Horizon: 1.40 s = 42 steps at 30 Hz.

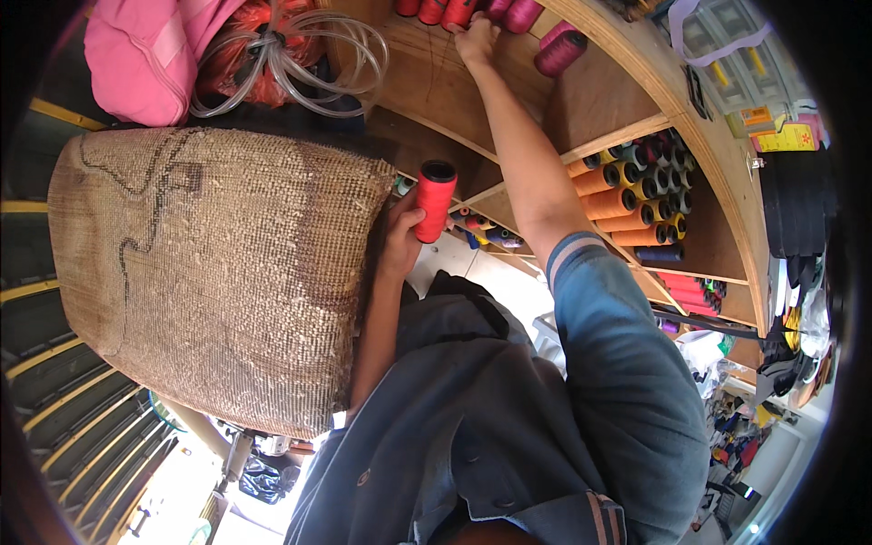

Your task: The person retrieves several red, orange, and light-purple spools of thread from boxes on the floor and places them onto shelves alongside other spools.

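A red spool of thread (437, 205) with a black core stands nearly upright in my left hand (401, 238), whose fingers wrap round its side. My right arm stretches up to a wooden shelf compartment (409, 77). There my right hand (477, 42) grips the near end of a red thread spool (459, 13) in a row. Other red spools (431, 11) lie to the left of that hand. Magenta spools (522, 15) are just to its right, and a darker purple-red one (560, 54) lies further right. Loose threads hang below the row.
A rolled, worn woven brown mat (227, 272) fills the left side, beside my left forearm. Behind it are a pink bag (136, 64) and coiled clear tubing (354, 54). Lower compartments hold orange spools (610, 203) and red spools (686, 289). A clear plastic organiser (749, 68) is at the far right.
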{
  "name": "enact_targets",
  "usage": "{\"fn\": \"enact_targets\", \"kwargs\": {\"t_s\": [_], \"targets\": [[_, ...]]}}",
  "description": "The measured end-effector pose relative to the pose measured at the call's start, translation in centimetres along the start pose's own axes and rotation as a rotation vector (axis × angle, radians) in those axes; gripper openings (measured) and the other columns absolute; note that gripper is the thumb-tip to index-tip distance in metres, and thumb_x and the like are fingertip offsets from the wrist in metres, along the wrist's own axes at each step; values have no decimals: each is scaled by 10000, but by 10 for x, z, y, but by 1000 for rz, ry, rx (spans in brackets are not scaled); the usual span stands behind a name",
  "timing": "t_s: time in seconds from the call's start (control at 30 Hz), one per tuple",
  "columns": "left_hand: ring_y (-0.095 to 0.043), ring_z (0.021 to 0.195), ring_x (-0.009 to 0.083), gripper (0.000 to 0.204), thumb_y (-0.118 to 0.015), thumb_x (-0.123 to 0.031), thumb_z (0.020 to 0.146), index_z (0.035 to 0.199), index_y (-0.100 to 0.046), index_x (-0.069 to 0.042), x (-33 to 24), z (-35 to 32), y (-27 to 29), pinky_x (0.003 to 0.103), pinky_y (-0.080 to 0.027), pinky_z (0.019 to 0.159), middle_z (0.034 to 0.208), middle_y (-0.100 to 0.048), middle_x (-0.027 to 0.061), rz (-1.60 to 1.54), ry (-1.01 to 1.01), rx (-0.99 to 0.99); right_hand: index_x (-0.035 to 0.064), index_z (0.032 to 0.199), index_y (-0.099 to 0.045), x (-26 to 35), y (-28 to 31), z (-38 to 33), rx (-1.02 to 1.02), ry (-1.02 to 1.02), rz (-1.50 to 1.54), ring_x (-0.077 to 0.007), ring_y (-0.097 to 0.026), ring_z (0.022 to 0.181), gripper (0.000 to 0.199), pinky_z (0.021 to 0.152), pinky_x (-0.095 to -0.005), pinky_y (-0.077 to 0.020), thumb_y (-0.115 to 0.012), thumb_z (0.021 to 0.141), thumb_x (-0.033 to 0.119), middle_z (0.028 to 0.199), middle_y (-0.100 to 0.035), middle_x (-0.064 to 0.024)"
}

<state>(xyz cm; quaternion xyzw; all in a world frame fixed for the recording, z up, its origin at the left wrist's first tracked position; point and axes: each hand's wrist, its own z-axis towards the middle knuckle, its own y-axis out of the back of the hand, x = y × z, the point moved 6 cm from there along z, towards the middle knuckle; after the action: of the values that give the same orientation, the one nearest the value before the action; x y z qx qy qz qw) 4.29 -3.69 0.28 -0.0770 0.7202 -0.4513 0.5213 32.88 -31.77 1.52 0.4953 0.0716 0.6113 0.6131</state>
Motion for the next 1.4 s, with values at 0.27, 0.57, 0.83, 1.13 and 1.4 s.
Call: {"fn": "enact_targets", "kwargs": {"t_s": [0.27,0.57,0.83,1.13,1.4], "targets": [[-590,937,189,583,-524,-253,817,1312,-431,41,6,4,-1,316,-497,781,1276,-527,182,2,-9,24,27,972,-610,9,24,-4,53,34,-1,-352,-604,915,470,843,-426,-471,-834,681,321,911,-680,-143],[-575,799,161,393,-435,-220,967,1307,-452,-23,-4,10,-3,283,-465,712,974,-588,110,-62,-21,-157,39,1058,-606,112,175,-179,405,207,602,-238,-632,877,201,746,-331,-483,-600,875,122,993,-651,-110],[-436,1249,219,549,-358,-351,963,1386,-377,-4,12,17,21,367,-416,948,1378,-451,117,92,-87,-130,81,1188,-561,116,184,-257,601,943,44,-311,-424,1266,511,1026,-490,-353,-655,686,78,1274,-525,-93],[-539,1054,215,666,-290,-476,945,1352,-426,34,-8,11,12,359,-428,890,1310,-505,178,97,-162,-150,7,1060,-522,120,192,-139,129,157,517,-385,-645,826,493,724,-431,-511,-787,731,261,882,-654,-189],[-550,1022,217,623,-325,-446,940,1308,-462,37,-3,8,15,361,-448,862,1257,-538,175,84,-192,-146,83,1401,-308,44,100,-34,-77,-66,414,-182,-568,695,715,635,-352,-493,-714,813,110,874,-597,-79]]}}
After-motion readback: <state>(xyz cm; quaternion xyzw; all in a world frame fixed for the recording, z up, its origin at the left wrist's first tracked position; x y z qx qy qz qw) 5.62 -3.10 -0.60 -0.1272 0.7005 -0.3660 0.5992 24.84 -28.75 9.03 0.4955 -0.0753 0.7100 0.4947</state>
